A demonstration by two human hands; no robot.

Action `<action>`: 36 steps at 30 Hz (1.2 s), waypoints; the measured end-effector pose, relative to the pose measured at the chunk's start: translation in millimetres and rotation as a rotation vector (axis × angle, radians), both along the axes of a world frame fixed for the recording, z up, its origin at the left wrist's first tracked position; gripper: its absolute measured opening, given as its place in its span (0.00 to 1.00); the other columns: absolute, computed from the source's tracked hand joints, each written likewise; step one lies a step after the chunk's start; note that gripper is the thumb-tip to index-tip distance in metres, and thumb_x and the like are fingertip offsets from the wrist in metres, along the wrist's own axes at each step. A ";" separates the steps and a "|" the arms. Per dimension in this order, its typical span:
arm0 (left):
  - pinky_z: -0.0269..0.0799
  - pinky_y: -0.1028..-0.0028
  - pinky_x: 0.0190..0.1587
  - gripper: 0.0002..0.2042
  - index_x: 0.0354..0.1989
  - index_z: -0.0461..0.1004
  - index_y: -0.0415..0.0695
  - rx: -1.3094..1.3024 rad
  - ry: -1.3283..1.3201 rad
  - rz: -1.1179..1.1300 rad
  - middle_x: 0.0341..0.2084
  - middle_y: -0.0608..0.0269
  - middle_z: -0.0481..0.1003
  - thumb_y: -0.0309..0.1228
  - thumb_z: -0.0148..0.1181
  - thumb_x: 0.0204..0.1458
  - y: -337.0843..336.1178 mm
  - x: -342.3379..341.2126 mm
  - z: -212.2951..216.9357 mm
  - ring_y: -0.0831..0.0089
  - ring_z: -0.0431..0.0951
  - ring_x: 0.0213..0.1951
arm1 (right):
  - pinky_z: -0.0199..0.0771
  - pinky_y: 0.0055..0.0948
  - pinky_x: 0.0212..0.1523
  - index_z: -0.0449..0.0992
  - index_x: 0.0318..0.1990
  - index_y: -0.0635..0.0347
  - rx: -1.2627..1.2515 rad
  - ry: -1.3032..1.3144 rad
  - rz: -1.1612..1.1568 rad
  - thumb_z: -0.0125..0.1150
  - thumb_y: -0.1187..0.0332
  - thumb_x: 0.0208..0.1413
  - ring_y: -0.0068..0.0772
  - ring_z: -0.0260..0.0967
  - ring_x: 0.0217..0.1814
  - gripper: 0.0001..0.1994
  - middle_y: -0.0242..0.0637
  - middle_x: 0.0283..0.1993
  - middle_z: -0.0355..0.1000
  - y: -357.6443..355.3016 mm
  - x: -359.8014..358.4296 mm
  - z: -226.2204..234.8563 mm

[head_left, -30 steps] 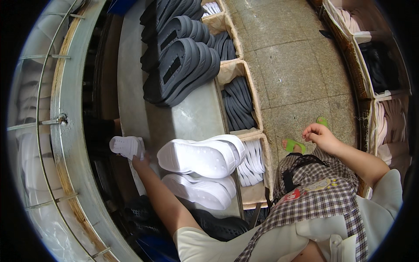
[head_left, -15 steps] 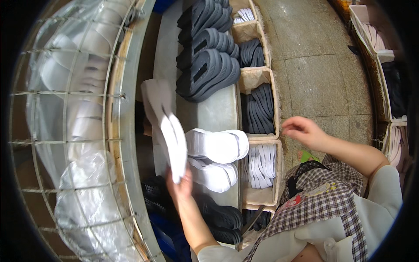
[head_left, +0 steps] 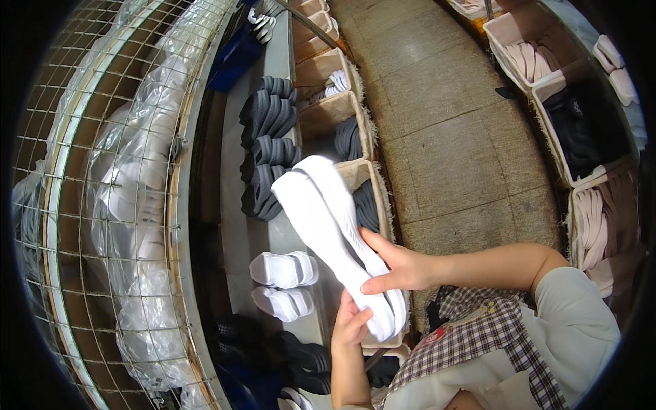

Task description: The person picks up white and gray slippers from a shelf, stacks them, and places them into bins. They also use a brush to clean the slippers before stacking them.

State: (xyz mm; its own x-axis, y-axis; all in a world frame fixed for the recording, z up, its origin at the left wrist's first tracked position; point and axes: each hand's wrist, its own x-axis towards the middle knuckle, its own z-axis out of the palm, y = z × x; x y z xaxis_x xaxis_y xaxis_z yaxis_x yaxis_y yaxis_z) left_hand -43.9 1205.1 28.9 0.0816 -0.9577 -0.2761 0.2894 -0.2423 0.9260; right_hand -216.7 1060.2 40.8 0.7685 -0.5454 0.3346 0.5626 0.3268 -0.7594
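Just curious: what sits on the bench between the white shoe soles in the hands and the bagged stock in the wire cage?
In the head view, between the white soles and the wire cage lie dark grey soles and two white sandals.

We count two white slipper soles (head_left: pixel 335 232) held together, one left hand (head_left: pixel 352 324) and one right hand (head_left: pixel 400 266) on them. Two white slippers (head_left: pixel 283 285) lie on the shelf (head_left: pixel 236 232), beside three stacks of dark grey slippers (head_left: pixel 266 157). Five cardboard boxes (head_left: pixel 328 113) line the shelf edge.

Bare shelf strip (head_left: pixel 236 232) open — dark soles (head_left: pixel 268 113), white shoes (head_left: pixel 283 268) flanking
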 end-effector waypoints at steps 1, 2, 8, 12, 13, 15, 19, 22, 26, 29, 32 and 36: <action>0.54 0.64 0.62 0.34 0.63 0.52 0.36 -0.005 -0.004 -0.107 0.59 0.54 0.60 0.30 0.62 0.49 -10.6 -8.0 0.6 0.63 0.60 0.61 | 0.43 0.39 0.68 0.34 0.67 0.71 -0.079 0.087 -0.048 0.63 0.57 0.51 0.48 0.39 0.71 0.48 0.56 0.68 0.42 -0.1 -10.6 -4.0; 0.54 0.64 0.63 0.35 0.63 0.52 0.36 0.059 -0.189 -0.081 0.59 0.55 0.59 0.35 0.63 0.50 -24.3 -15.4 0.9 0.63 0.59 0.62 | 0.44 0.40 0.68 0.36 0.67 0.71 -0.173 0.148 -0.090 0.64 0.57 0.51 0.50 0.40 0.71 0.48 0.57 0.68 0.43 0.7 -19.1 -8.1; 0.70 0.67 0.54 0.25 0.60 0.59 0.36 -0.117 0.055 0.239 0.55 0.48 0.66 0.34 0.55 0.57 -63.5 -69.7 4.8 0.63 0.71 0.52 | 0.46 0.47 0.67 0.42 0.66 0.73 -0.486 0.545 -0.208 0.65 0.49 0.46 0.61 0.41 0.69 0.50 0.62 0.66 0.45 24.6 -50.8 -18.1; 0.70 0.68 0.54 0.25 0.59 0.60 0.36 -0.041 0.108 0.319 0.54 0.49 0.67 0.34 0.56 0.56 -58.6 -88.9 1.0 0.63 0.71 0.53 | 0.46 0.47 0.67 0.41 0.66 0.73 -0.508 0.606 -0.192 0.66 0.48 0.46 0.62 0.40 0.69 0.51 0.62 0.67 0.43 31.5 -65.3 -15.8; 0.71 0.68 0.53 0.25 0.59 0.61 0.36 -0.018 0.125 0.335 0.54 0.50 0.67 0.34 0.56 0.56 -56.3 -90.3 -0.3 0.64 0.71 0.52 | 0.46 0.47 0.67 0.41 0.66 0.73 -0.514 0.627 -0.185 0.66 0.49 0.46 0.62 0.40 0.69 0.51 0.62 0.67 0.43 33.1 -67.0 -14.9; 0.71 0.68 0.53 0.24 0.59 0.61 0.36 -0.011 0.133 0.331 0.54 0.50 0.68 0.34 0.56 0.56 -50.8 -90.5 -2.5 0.64 0.72 0.52 | 0.46 0.47 0.67 0.40 0.66 0.72 -0.518 0.653 -0.179 0.66 0.49 0.46 0.61 0.41 0.69 0.51 0.62 0.66 0.44 37.7 -67.2 -13.2; 0.72 0.69 0.52 0.23 0.58 0.62 0.38 -0.090 0.128 0.315 0.53 0.52 0.69 0.34 0.56 0.56 -37.8 -83.4 -4.0 0.65 0.72 0.51 | 0.48 0.45 0.67 0.43 0.67 0.67 -0.484 0.591 -0.154 0.66 0.54 0.47 0.59 0.45 0.67 0.47 0.60 0.63 0.49 44.8 -58.5 -10.0; 0.72 0.69 0.52 0.23 0.58 0.62 0.39 -0.144 0.013 0.335 0.51 0.53 0.69 0.35 0.55 0.56 -23.6 -69.2 1.5 0.66 0.72 0.51 | 0.50 0.44 0.66 0.49 0.67 0.61 -0.607 0.458 -0.168 0.64 0.62 0.46 0.54 0.48 0.66 0.41 0.55 0.60 0.52 36.0 -48.3 -10.5; 0.75 0.71 0.45 0.22 0.58 0.62 0.40 0.024 0.243 0.377 0.49 0.55 0.70 0.36 0.53 0.57 0.2 -46.9 16.2 0.69 0.75 0.45 | 0.55 0.42 0.65 0.69 0.57 0.54 -0.879 0.287 -0.260 0.50 0.81 0.47 0.42 0.50 0.67 0.26 0.41 0.64 0.59 11.1 -32.3 -17.0; 0.79 0.73 0.37 0.25 0.62 0.55 0.41 0.029 0.224 0.364 0.45 0.54 0.71 0.27 0.53 0.57 13.2 -42.8 20.4 0.68 0.78 0.39 | 0.56 0.37 0.64 0.73 0.52 0.60 -0.617 0.248 -0.054 0.43 0.84 0.49 0.39 0.57 0.65 0.23 0.39 0.63 0.63 14.6 -22.2 -22.8; 0.79 0.71 0.38 0.30 0.65 0.47 0.45 -0.099 0.134 0.477 0.44 0.52 0.70 0.23 0.53 0.55 17.3 -41.9 17.5 0.67 0.77 0.40 | 0.56 0.34 0.65 0.72 0.53 0.64 -0.396 0.216 0.079 0.43 0.82 0.53 0.39 0.57 0.66 0.20 0.42 0.63 0.63 30.2 -14.5 -26.6; 0.78 0.70 0.40 0.32 0.66 0.44 0.48 -0.184 0.068 0.556 0.46 0.51 0.68 0.21 0.53 0.55 20.3 -37.1 13.8 0.67 0.75 0.42 | 0.54 0.35 0.66 0.72 0.53 0.66 -0.275 0.176 0.128 0.45 0.79 0.57 0.38 0.56 0.67 0.17 0.45 0.63 0.62 42.9 -5.4 -26.8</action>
State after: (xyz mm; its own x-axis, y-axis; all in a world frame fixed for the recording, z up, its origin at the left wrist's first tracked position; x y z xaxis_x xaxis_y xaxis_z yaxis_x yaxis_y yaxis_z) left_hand -80.9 1225.4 42.7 0.5733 -0.8087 -0.1318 0.3872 0.1257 0.9134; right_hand -222.1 1103.1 14.1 0.8835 -0.3492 0.3121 0.3833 0.1562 -0.9103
